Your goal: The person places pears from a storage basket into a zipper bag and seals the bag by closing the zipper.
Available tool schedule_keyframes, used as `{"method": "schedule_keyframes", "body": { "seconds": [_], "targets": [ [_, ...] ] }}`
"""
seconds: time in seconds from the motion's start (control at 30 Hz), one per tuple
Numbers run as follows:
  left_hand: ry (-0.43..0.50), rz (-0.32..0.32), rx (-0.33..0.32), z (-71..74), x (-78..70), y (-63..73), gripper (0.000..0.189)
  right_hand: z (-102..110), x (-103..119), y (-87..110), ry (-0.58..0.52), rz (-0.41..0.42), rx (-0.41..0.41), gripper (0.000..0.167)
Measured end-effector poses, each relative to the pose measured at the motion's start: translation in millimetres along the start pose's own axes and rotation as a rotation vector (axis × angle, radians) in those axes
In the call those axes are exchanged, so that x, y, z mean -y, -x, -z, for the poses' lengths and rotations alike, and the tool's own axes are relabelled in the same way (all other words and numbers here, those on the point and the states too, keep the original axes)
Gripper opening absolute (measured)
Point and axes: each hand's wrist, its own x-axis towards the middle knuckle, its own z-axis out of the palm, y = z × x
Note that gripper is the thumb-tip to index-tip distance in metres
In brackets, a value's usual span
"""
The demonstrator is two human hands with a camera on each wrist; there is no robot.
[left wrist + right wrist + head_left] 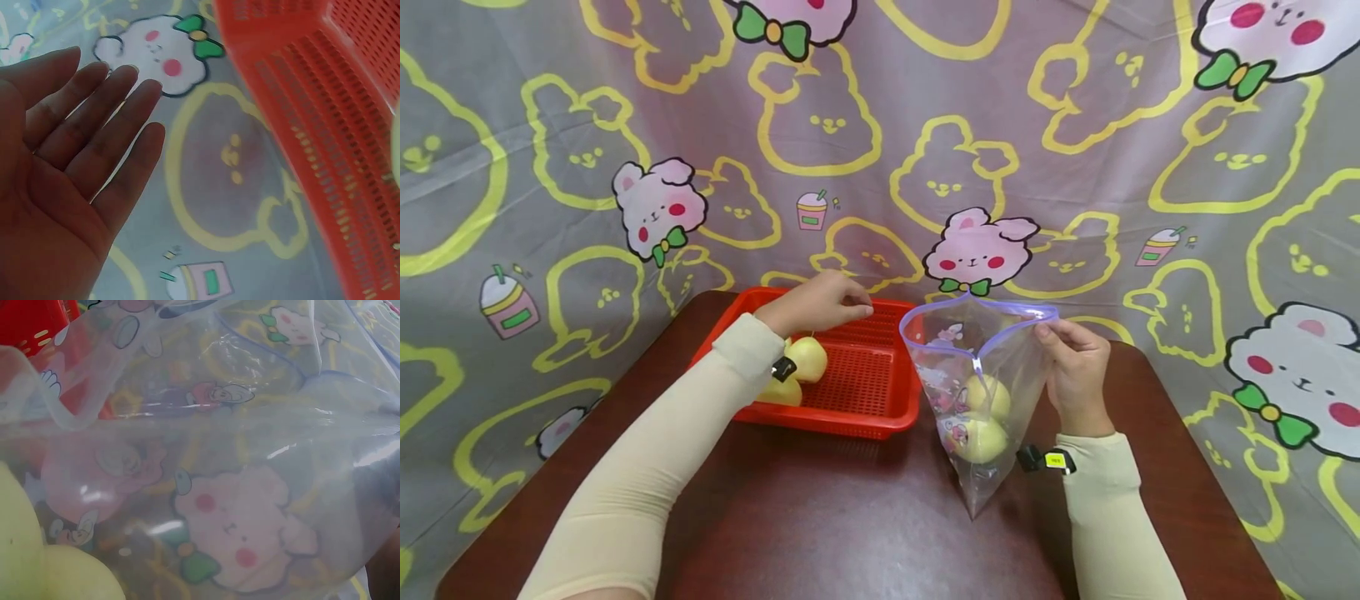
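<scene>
My left hand [820, 304] hovers above the red plastic basket [842, 423], holding nothing; in the left wrist view that hand [78, 144] has its fingers extended beside the basket wall [269, 94]. A round pale yellow fruit [808, 360], apple-like, lies in the basket by a second yellow one [781, 392], partly hidden by my left forearm. With thumb and fingers, my right hand [1078, 367] pinches the purple-edged rim of a clear zip bag [1022, 358]. The bag's mouth gapes, and two yellow fruits [983, 439] sit inside; the right wrist view shows them [78, 575] through printed plastic.
The basket and bag stand side by side on a dark brown table [865, 525]. A grey cloth [865, 192] printed with cartoon rabbits and yellow outlines hangs behind and at both sides. A white slider [977, 364] sits on the bag's rim.
</scene>
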Motion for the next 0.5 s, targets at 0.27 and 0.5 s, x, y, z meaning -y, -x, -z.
{"method": "schedule_keyframes", "body": {
  "seconds": [0.27,0.5],
  "targets": [
    [-0.040,0.076,0.045,-2.2,21.8,-4.3,0.015,0.7,-0.8,-0.2,-0.030,-0.015,-0.020,0.011],
    [-0.070,0.223,0.121,-7.2,37.1,-4.8,0.021,1.8,-0.5,-1.7,-0.044,-0.018,-0.004,0.011]
  ]
}}
